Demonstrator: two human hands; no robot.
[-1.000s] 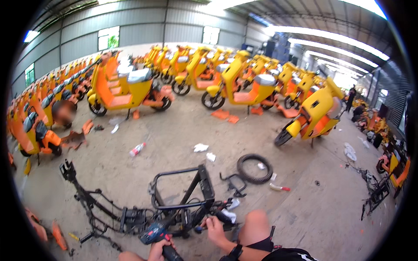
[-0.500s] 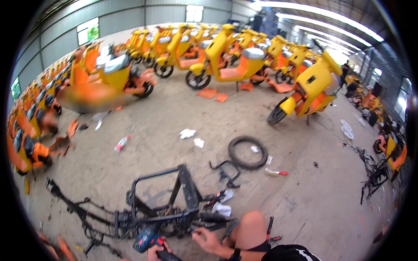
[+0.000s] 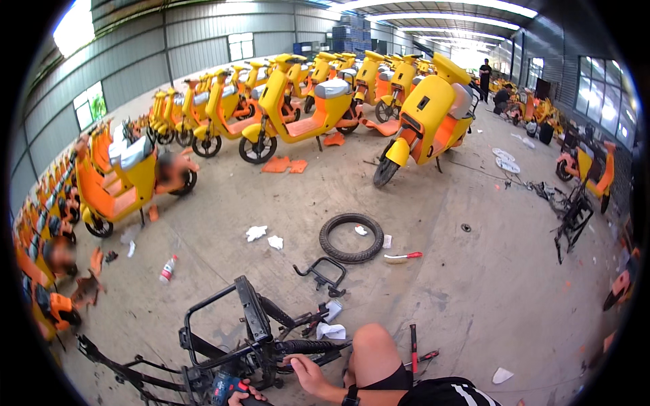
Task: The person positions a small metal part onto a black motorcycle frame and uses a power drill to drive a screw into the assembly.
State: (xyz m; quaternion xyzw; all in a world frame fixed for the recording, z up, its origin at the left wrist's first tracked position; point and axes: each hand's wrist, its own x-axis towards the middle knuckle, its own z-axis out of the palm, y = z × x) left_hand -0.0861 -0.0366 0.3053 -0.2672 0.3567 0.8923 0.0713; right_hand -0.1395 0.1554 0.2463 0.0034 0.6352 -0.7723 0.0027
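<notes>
A bare black scooter frame [image 3: 256, 318] lies on the floor before me, with a black coil spring shock absorber [image 3: 308, 346] at its right end. My left hand [image 3: 245, 394] is wrapped round the handle of a blue and black power drill [image 3: 225, 387]; the drill's nose is in among the frame's lower parts, so its tip is hidden. Beside the shock absorber, my right hand [image 3: 306, 373] has its fingers pinched together at the frame. Anything between those fingertips is too small to make out. A dark watch sits on that wrist.
Beyond the frame lie a black tyre [image 3: 325, 243], a bent black tube bracket [image 3: 323, 273] and a red-handled brush [image 3: 404, 258]. A hammer [image 3: 414, 348] rests right of my knee. Yellow scooters [image 3: 423, 115] stand behind; a person [image 3: 485, 81] stands far right.
My view has turned right and lifted, showing two people at the far right. The drill's nose has gone in against the frame. My right hand stays close to the frame's right end.
</notes>
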